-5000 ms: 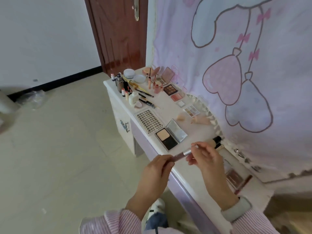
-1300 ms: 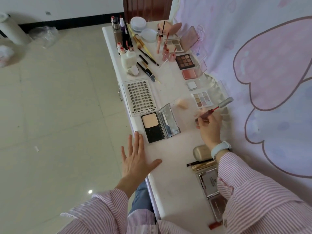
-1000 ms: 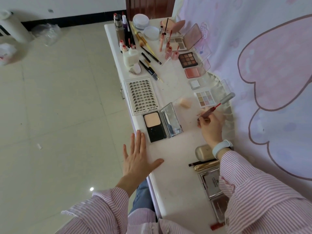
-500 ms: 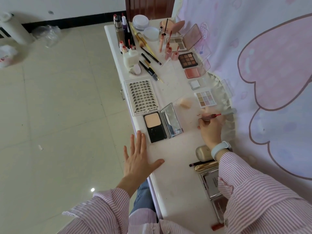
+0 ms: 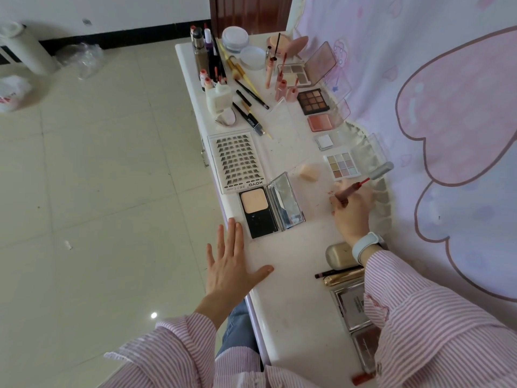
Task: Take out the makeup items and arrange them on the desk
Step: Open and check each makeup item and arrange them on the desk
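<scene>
Head view: the right hand (image 5: 351,212) pinches a slim red lip gloss wand (image 5: 353,189) over the far side of the white worktop (image 5: 296,275), just beside the pale eyeshadow palette (image 5: 341,166). Its long axis slants up to the right, grey cap (image 5: 382,170) outermost; the lower end is hidden in the fingers. The left hand (image 5: 229,264) lies flat with fingers spread at the near edge, beside the powder compact (image 5: 270,210). The striped sleeve (image 5: 436,326) covers part of the nearest palettes.

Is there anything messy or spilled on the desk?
Yes. Small pinkish-red smears mark the white desk just beside the right hand, which holds an uncapped red lip gloss wand. Everything else looks laid out neatly.
</scene>
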The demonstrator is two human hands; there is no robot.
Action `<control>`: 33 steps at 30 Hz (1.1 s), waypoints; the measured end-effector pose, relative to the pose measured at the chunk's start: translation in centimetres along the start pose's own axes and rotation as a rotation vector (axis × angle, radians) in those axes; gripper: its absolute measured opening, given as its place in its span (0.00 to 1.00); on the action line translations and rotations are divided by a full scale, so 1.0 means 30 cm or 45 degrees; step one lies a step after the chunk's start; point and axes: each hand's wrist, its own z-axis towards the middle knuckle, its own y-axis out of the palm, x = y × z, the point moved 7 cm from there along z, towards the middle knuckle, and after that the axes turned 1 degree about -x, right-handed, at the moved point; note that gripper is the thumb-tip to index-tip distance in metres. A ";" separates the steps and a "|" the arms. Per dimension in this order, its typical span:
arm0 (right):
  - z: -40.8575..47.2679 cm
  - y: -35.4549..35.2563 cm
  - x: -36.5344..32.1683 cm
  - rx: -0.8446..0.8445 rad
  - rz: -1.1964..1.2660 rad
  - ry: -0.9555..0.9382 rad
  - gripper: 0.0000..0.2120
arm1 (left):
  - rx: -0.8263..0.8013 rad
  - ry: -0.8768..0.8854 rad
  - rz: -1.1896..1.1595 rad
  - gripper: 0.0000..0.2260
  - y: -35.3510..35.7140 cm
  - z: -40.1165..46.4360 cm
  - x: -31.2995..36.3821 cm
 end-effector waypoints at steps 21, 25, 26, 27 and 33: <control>-0.003 -0.003 0.005 0.070 0.027 0.011 0.07 | 0.015 0.014 -0.047 0.47 0.006 0.003 -0.004; -0.009 -0.013 0.004 0.073 0.045 0.013 0.08 | 0.018 0.018 -0.049 0.47 0.006 0.003 -0.004; -0.013 -0.018 0.004 0.077 0.055 0.024 0.09 | 0.018 0.017 -0.054 0.47 0.006 0.003 -0.004; -0.020 -0.025 0.004 0.088 0.050 0.030 0.09 | 0.018 0.016 -0.057 0.47 0.007 0.003 -0.004; -0.147 -0.104 0.030 0.159 -0.097 0.035 0.09 | 0.034 0.023 -0.087 0.46 0.008 0.004 -0.005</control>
